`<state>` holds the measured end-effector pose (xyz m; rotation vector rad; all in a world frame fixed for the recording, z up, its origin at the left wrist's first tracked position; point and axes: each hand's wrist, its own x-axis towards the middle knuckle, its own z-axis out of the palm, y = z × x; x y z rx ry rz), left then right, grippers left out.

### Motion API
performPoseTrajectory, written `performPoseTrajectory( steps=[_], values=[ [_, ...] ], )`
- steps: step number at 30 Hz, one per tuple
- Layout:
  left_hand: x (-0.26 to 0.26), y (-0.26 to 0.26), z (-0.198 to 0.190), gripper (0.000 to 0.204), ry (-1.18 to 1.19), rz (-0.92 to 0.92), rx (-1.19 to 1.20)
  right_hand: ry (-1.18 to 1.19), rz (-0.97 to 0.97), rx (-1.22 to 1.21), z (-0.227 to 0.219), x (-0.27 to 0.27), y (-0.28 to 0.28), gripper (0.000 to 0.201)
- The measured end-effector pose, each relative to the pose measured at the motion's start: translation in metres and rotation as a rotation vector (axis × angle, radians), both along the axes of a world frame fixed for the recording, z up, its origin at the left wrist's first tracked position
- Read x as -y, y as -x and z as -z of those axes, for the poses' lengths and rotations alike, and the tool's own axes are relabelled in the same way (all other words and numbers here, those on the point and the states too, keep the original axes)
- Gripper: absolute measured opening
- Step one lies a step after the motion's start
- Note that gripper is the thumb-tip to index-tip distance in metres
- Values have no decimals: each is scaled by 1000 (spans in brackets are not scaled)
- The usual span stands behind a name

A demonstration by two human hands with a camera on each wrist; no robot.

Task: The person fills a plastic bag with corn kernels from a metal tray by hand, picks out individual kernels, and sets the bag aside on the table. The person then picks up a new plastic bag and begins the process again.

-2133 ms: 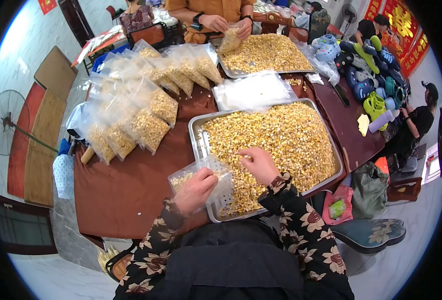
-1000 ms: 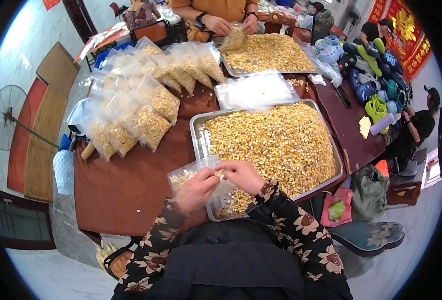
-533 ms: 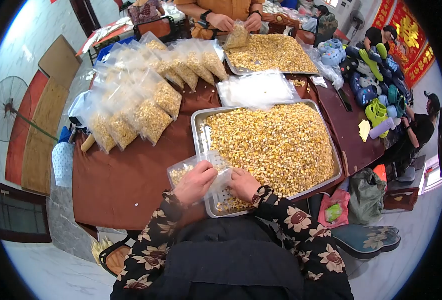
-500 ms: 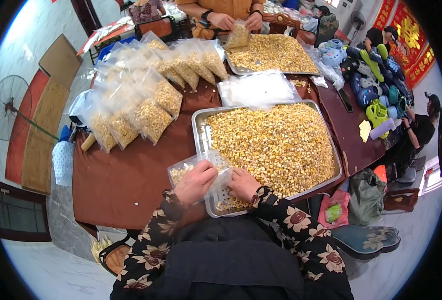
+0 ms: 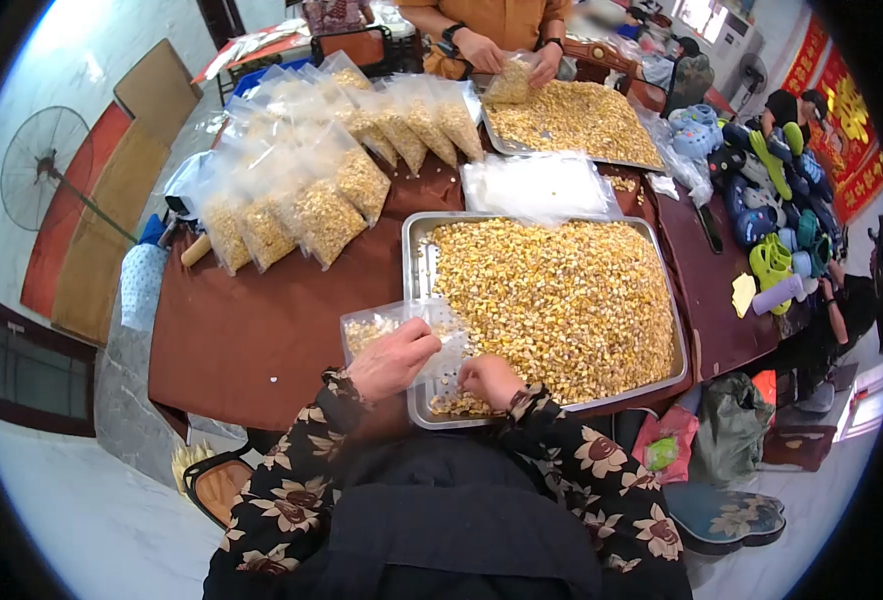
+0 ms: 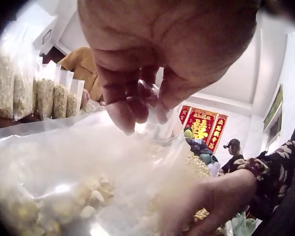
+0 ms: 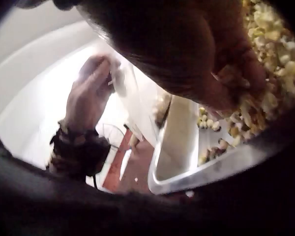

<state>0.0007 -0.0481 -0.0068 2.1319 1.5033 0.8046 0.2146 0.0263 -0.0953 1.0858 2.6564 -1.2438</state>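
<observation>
My left hand (image 5: 397, 357) pinches the top of a clear plastic bag (image 5: 358, 328) between thumb and fingers. Corn kernels lie in the bag's lower part, and its upper part overlaps the left side of a metal tray (image 5: 414, 285). Heaped in that tray are yellow corn kernels (image 5: 562, 300). At the tray's front left, my right hand (image 5: 494, 380) reaches down with bent fingers. The right wrist view shows its fingertips (image 7: 219, 103) curled among kernels, a few lying between them. The left wrist view shows the bag (image 6: 64, 172) close up.
Filled bags (image 5: 327, 215) stand in rows at the back left. Flat empty bags (image 5: 537, 185) lie behind the tray. Across the table, a person holds a bag (image 5: 512, 80) over a second corn tray (image 5: 582, 125). Clogs (image 5: 757, 190) are piled at the right.
My right hand went from the tray to the bag's mouth, then moved back down to the kernels. The left hand kept hold of the bag. The head view has shifted slightly.
</observation>
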Motion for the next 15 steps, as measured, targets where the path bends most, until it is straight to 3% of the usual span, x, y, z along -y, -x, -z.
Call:
performPoseTrajectory(
  steps=[1, 3, 5, 6, 10, 15],
  values=[
    [1, -1, 0, 11, 4, 13, -4, 249, 162, -96, -12, -7, 0, 10],
    [3, -5, -4, 11, 15, -3, -21, 342, 173, -125, -25, -24, -4, 9],
    [3, -9, -6, 10, 23, -24, -38, 833, 397, -283, -30, -36, -8, 9],
    [3, -10, -5, 10, 29, -29, -54, 901, 433, -378, -28, -39, -7, 11],
    [5, -18, -3, 9, -1, -58, -75, 932, 438, -460, -50, -46, 7, 11],
    [9, -22, 0, 10, -27, -98, -103, 768, 249, -471, -54, -35, 42, 11]
  ],
)
